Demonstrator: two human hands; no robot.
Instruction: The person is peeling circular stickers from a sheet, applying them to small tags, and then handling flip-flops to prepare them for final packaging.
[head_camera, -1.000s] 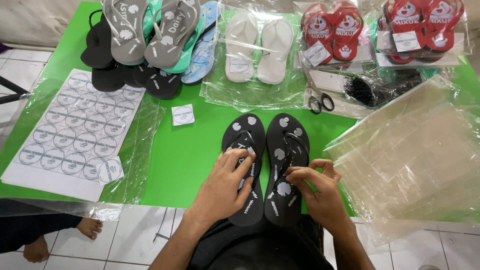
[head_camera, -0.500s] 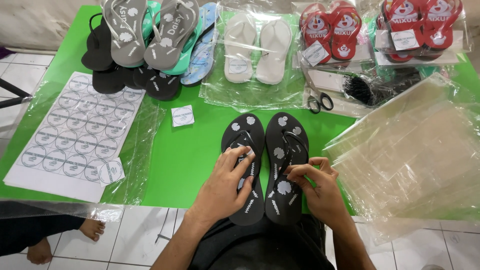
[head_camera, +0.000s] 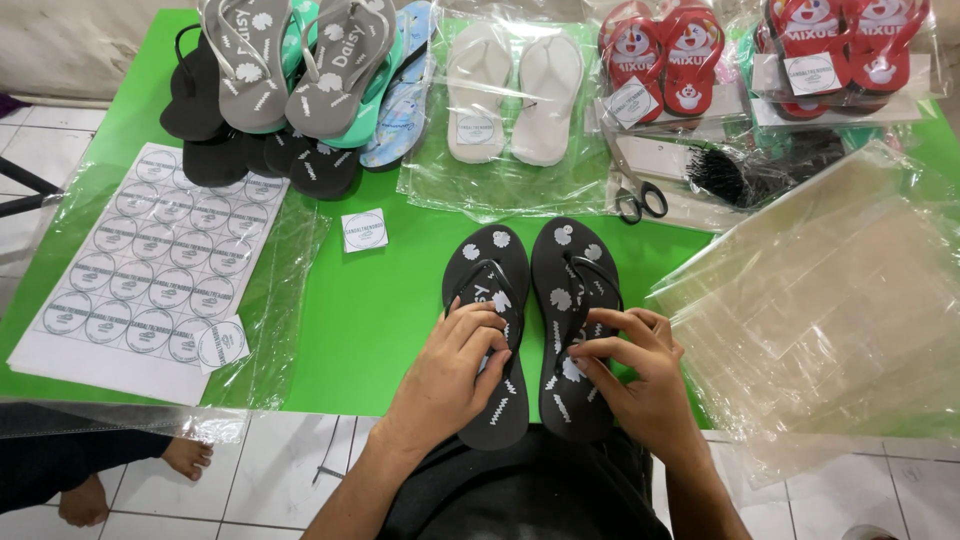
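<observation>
Two black flip-flops with white flower prints lie side by side, soles up toward me, at the near edge of the green table (head_camera: 380, 300). My left hand (head_camera: 450, 365) rests on the left flip-flop (head_camera: 490, 275), fingers curled over its strap. My right hand (head_camera: 635, 365) touches the right flip-flop (head_camera: 570, 270), fingertips pinched at the strap near its middle. The heels of both flip-flops overhang the table edge above my lap.
A sheet of round stickers (head_camera: 140, 275) under clear plastic lies left. A small square label (head_camera: 364, 229) sits mid-table. Piled grey, black and teal flip-flops (head_camera: 290, 80), bagged white (head_camera: 510, 95) and red pairs (head_camera: 660, 55), scissors (head_camera: 640, 203) at the back. Clear bags (head_camera: 820, 300) stacked right. Another person's bare feet (head_camera: 130, 480) at lower left.
My hands have stayed on the two black flip-flops, with only slight finger shifts at the straps. Nothing else moved.
</observation>
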